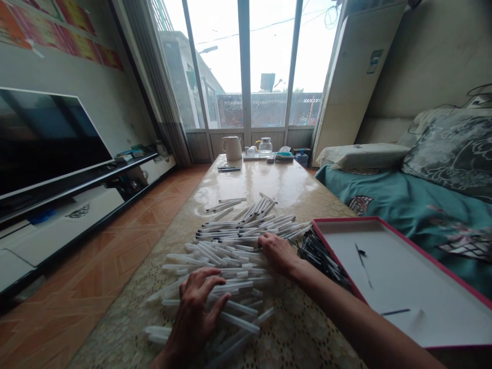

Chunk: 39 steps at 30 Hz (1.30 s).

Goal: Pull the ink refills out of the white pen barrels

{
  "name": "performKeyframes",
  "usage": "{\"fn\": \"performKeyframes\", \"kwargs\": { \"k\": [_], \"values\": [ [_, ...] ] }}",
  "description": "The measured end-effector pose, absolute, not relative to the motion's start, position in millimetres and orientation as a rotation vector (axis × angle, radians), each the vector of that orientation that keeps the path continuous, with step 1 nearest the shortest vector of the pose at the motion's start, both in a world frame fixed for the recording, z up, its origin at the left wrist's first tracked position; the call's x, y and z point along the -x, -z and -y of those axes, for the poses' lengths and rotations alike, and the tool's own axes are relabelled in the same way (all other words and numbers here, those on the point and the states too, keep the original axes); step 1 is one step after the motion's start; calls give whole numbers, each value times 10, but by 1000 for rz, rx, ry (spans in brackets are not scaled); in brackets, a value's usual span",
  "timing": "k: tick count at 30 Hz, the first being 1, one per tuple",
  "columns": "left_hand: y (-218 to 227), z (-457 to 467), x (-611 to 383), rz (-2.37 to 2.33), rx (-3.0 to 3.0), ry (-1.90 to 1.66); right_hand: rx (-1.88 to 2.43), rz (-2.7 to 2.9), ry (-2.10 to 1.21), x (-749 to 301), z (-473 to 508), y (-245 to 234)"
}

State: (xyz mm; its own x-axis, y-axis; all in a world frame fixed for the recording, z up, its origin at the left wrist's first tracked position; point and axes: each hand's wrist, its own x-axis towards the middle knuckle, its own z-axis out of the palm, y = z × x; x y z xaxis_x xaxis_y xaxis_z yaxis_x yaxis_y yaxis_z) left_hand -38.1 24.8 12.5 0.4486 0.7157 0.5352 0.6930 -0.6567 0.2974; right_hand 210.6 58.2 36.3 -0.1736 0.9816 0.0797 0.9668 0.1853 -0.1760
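Observation:
A large loose pile of clear plastic pen barrels (pixel 219 261) covers the near part of the table, many with dark tips. My left hand (pixel 196 312) rests on the near side of the pile, its fingers spread across several barrels. My right hand (pixel 279 253) lies on the pile's right edge, its fingertips down among the barrels. Whether it grips any is hidden. Just right of it lies a heap of thin black pen refills (pixel 321 259), partly on the rim of a white tray with a red edge (pixel 400 277).
The glossy table (pixel 261 184) runs toward a window, with a white jug (pixel 231 148), glass teapot (pixel 265 147) and small items at its far end. A bed with a teal cover (pixel 384 205) lies to the right, and a television (pixel 46 141) stands left.

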Motion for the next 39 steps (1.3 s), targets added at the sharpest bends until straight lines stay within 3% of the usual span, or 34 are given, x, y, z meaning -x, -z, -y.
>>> {"fn": "performKeyframes", "kwargs": {
  "k": [14, 24, 28, 31, 35, 39],
  "values": [
    [-192, -232, 363, -1252, -2637, -1189, 1856, 2382, 23, -2076, -651, -410],
    [-153, -255, 381, -1241, -2624, -1370, 1835, 1993, 51, -2274, -148, -614],
    [-220, -192, 300, -1184, -2590, -1462, 1484, 1650, -508, -2091, 130, -458],
    [-327, -58, 182, -1126, -2521, -1324, 1170, 1327, -898, -1954, 234, -316],
    [-465, 132, 13, -1042, -2395, -946, 957, 1065, -1188, -1897, 277, -183],
    [-494, 196, -134, -1103, -2219, -869, 880, 966, -1268, -1874, 306, -101]
  ]
}}
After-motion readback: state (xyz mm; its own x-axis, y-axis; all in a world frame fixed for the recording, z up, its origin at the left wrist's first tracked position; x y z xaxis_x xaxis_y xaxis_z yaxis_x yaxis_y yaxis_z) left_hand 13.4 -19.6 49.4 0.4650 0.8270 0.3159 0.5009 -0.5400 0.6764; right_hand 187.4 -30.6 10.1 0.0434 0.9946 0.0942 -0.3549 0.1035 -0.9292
